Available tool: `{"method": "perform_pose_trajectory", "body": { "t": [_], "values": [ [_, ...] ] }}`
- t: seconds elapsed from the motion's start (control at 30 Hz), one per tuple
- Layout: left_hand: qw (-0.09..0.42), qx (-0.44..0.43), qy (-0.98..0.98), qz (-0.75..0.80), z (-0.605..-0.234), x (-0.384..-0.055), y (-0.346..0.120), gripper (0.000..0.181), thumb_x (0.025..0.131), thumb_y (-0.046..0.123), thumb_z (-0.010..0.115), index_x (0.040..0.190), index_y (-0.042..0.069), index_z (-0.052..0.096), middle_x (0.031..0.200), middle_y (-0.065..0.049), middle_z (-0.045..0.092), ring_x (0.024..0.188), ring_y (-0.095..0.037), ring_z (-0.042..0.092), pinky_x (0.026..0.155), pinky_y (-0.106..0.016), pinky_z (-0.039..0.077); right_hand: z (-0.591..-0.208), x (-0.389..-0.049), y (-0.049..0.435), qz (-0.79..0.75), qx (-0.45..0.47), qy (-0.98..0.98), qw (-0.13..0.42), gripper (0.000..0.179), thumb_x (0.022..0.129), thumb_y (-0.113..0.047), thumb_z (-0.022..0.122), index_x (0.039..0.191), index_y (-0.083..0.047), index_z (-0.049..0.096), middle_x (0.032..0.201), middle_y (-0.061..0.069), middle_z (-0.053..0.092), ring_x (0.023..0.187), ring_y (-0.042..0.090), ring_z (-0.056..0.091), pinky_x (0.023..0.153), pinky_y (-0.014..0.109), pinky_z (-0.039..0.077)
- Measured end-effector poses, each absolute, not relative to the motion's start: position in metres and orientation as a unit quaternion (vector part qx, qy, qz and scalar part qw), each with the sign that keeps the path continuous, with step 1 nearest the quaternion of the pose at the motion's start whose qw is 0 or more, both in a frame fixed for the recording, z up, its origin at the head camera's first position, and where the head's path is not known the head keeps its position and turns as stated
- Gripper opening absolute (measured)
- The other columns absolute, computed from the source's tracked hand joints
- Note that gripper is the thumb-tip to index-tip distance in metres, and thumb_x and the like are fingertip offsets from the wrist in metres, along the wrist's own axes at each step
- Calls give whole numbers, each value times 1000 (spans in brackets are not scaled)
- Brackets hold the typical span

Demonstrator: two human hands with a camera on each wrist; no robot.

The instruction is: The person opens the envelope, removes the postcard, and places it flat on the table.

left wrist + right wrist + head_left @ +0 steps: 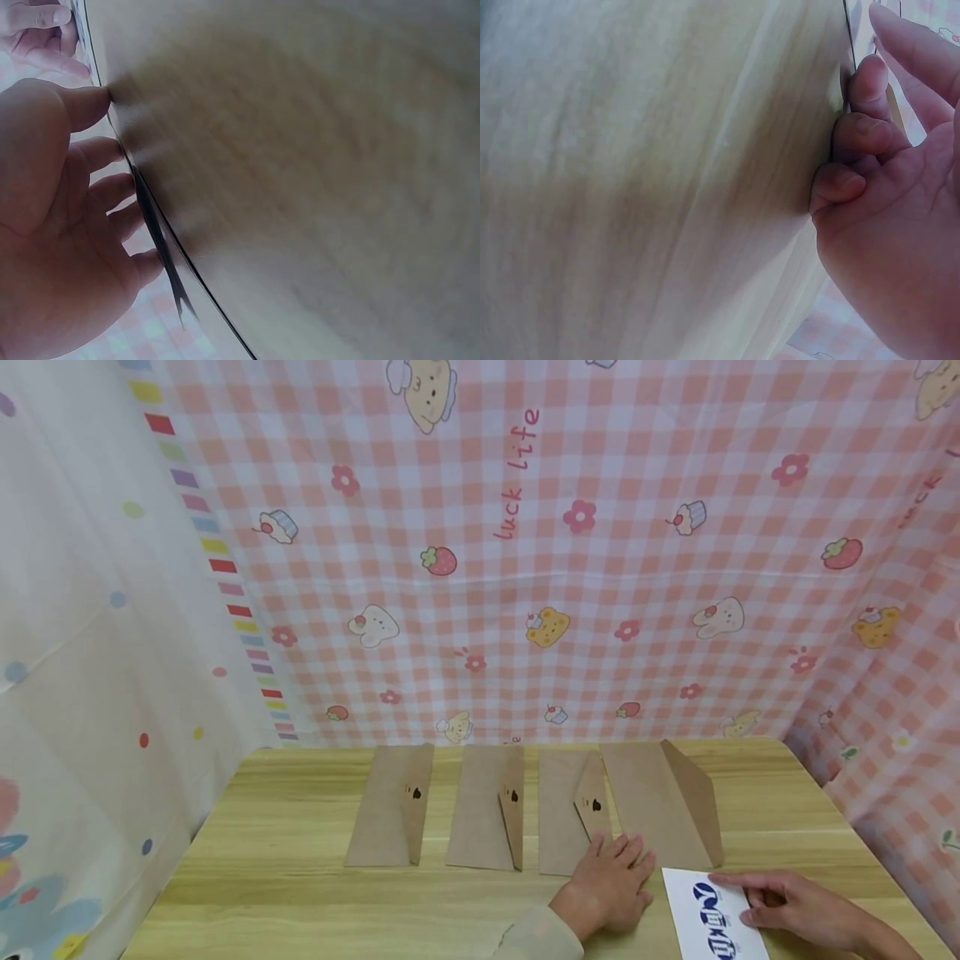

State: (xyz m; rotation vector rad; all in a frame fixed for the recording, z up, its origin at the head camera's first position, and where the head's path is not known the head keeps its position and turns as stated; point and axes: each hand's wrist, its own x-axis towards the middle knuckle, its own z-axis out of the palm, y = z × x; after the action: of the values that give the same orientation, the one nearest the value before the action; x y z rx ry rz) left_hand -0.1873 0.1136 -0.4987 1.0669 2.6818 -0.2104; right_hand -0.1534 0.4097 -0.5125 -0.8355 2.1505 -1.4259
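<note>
My left hand (611, 883) rests on the table, fingers spread, its fingertips at the lower right corner of a brown kraft envelope (558, 827). In the left wrist view that hand (67, 202) has its fingertips down on the surface. Just right of it lies another brown envelope (652, 810), its flap (697, 793) folded out to the right. My right hand (810, 910) holds a white card (681, 906) with dark blue lettering at its right edge, below that envelope. The right wrist view shows curled fingers (870, 135) of this hand close to the wood surface.
Two more brown envelopes, one far left (378, 810) and one beside it (480, 810), lie in the same row with flaps folded over. The wooden table (285, 877) ends at a checked curtain (487, 593) behind; cloth hangs on both sides.
</note>
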Motion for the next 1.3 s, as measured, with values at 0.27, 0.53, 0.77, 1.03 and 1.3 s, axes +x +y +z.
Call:
{"method": "perform_pose_trajectory", "body": {
  "t": [0.27,0.53,0.77,1.03,1.3],
  "values": [
    [121,365,920,-66,-498,-187,114,55,104,53,33,156,41,21,163,19,15,149,-1,13,121,-31,17,-513,-153,410,-510,-303,779,204,47,96,6,55,141,-7,56,78,13,41,65,25,41,47,35,26],
    [127,365,921,-42,-497,-189,115,55,103,52,36,156,38,25,163,17,18,150,-3,15,122,-34,17,-513,-150,409,-477,-314,805,159,47,94,5,58,139,-8,58,76,10,44,63,20,45,46,31,29],
    [128,361,922,-51,-496,-188,117,56,103,52,35,156,39,23,163,17,16,150,-3,15,122,-35,16,-513,-151,408,-477,-321,804,152,47,93,5,60,139,-7,58,76,10,44,63,18,45,46,30,31],
    [114,363,923,-61,-494,-185,117,55,104,52,35,156,37,25,163,15,17,150,-4,16,122,-35,16,-512,-151,407,-486,-321,797,158,49,91,4,63,139,-7,57,75,12,44,62,21,44,46,30,31],
    [67,378,920,-76,-495,-184,115,56,103,52,37,156,36,28,163,12,22,150,-6,19,122,-36,17,-511,-151,409,-512,-299,782,193,47,93,5,60,139,-3,55,79,14,44,65,25,42,47,34,27]
  ]
}}
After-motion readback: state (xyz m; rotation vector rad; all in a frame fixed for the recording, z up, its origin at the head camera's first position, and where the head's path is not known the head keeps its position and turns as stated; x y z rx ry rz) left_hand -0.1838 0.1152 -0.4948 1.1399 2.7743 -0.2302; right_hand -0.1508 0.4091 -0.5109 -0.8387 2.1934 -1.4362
